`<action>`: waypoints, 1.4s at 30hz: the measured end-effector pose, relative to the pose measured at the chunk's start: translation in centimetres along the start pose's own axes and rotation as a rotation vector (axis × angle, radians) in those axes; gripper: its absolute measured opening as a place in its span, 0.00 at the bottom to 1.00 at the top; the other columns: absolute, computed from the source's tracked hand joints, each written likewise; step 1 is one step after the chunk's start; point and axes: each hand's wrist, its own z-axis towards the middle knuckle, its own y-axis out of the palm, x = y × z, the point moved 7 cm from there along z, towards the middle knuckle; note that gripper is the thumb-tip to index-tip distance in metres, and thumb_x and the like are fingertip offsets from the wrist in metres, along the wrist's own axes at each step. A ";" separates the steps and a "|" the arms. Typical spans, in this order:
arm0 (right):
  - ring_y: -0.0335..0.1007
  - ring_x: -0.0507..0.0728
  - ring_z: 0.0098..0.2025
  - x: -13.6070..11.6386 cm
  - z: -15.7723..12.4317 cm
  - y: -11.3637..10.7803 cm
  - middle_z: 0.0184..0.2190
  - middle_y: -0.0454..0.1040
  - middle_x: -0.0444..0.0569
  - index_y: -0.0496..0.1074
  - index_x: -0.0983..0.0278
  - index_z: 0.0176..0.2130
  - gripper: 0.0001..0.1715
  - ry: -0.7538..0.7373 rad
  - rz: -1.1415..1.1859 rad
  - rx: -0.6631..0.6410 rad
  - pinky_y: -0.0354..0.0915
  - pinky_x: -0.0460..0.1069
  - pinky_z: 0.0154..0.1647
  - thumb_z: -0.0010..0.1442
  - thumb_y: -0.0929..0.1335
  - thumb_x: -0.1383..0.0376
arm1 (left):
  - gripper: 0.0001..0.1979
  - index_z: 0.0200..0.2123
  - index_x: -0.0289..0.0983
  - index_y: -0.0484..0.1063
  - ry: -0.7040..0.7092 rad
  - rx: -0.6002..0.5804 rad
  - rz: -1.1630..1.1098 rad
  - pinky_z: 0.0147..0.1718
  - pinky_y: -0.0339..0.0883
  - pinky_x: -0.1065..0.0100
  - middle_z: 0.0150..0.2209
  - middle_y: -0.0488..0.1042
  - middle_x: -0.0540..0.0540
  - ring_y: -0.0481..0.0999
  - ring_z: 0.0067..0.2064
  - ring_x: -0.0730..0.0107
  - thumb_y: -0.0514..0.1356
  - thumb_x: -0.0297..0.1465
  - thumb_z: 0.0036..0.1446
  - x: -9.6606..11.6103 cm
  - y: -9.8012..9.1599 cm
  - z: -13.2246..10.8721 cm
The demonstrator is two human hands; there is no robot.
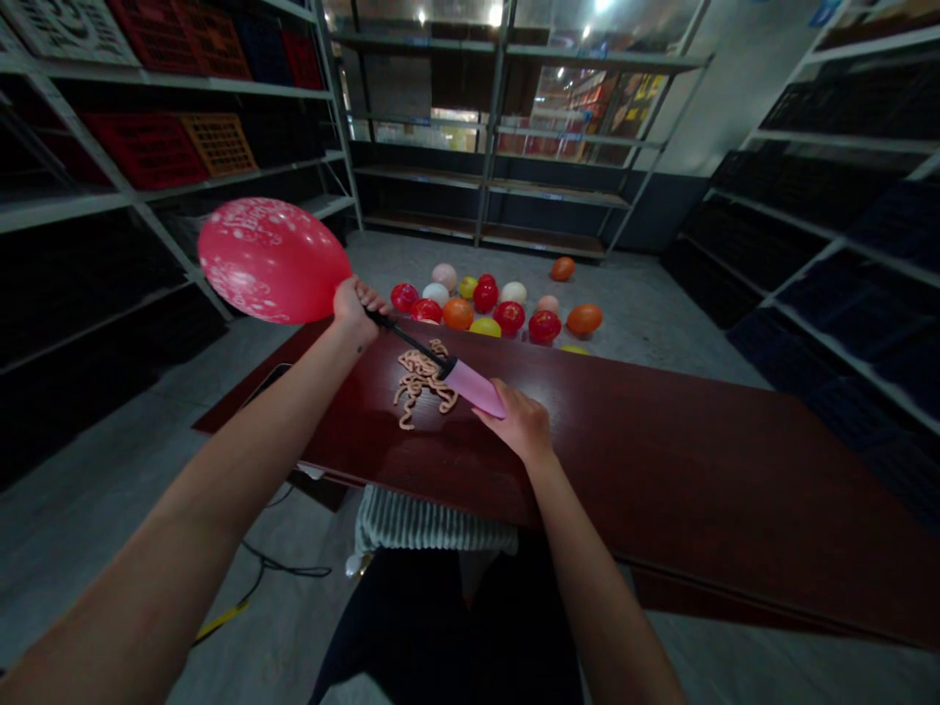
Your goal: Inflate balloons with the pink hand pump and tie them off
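Observation:
An inflated red balloon [273, 260] with a pale printed pattern reaches out to the left. My left hand [357, 305] is closed around its neck, at the black end of a hand pump; the fingers hide where balloon and pump meet. The pump's black shaft [411, 341] is drawn well out of its pink barrel [474, 386]. My right hand [520, 419] grips the barrel's near end. Beneath the pump, a tangle of beige, wavy strands [424, 377] lies on the dark red table [661, 441].
Several inflated balloons [509, 316] in red, orange, yellow and white rest on the floor beyond the table. Shelves with crates [139, 147] stand left, more shelving right and behind. A dark flat device [265, 384] lies near my left forearm. A black cable [283, 568] trails on the floor.

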 end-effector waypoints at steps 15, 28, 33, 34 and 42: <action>0.81 0.60 0.37 3.1 -0.7 -1.6 0.41 0.83 0.54 0.72 0.65 0.53 0.26 0.270 0.068 0.272 0.73 0.51 0.39 0.63 0.70 0.50 | 0.27 0.20 0.40 0.49 0.104 -0.379 0.116 0.15 0.47 0.69 0.12 0.45 0.55 0.47 0.13 0.76 0.55 0.41 0.69 -5.0 14.1 -4.2; 0.81 0.61 0.38 3.7 -0.7 -1.4 0.42 0.83 0.54 0.74 0.62 0.53 0.27 0.371 0.066 0.235 0.72 0.51 0.39 0.61 0.71 0.49 | 0.27 0.20 0.39 0.46 -0.095 -0.351 0.122 0.12 0.41 0.72 0.11 0.45 0.56 0.45 0.11 0.79 0.54 0.38 0.70 -13.6 12.0 -4.8; 0.81 0.59 0.39 2.0 0.0 -0.6 0.42 0.83 0.51 0.74 0.62 0.54 0.27 0.212 0.030 0.095 0.71 0.49 0.39 0.61 0.73 0.51 | 0.26 0.20 0.39 0.44 -0.113 -0.185 0.038 0.13 0.41 0.72 0.11 0.44 0.56 0.45 0.11 0.79 0.50 0.34 0.71 -11.6 6.5 -2.5; 0.81 0.58 0.39 1.6 0.1 -0.4 0.42 0.83 0.51 0.73 0.62 0.55 0.28 0.179 0.015 0.065 0.70 0.49 0.39 0.61 0.73 0.51 | 0.25 0.20 0.39 0.43 -0.099 -0.150 0.017 0.13 0.42 0.72 0.12 0.44 0.57 0.45 0.11 0.79 0.49 0.34 0.70 -11.1 5.3 -2.1; 0.80 0.58 0.39 -0.4 0.1 0.3 0.43 0.83 0.52 0.73 0.63 0.56 0.29 0.013 -0.042 -0.038 0.70 0.49 0.40 0.60 0.74 0.53 | 0.21 0.21 0.38 0.44 -0.053 0.044 -0.067 0.14 0.45 0.73 0.12 0.45 0.56 0.47 0.11 0.79 0.49 0.29 0.67 -4.7 -1.5 -0.4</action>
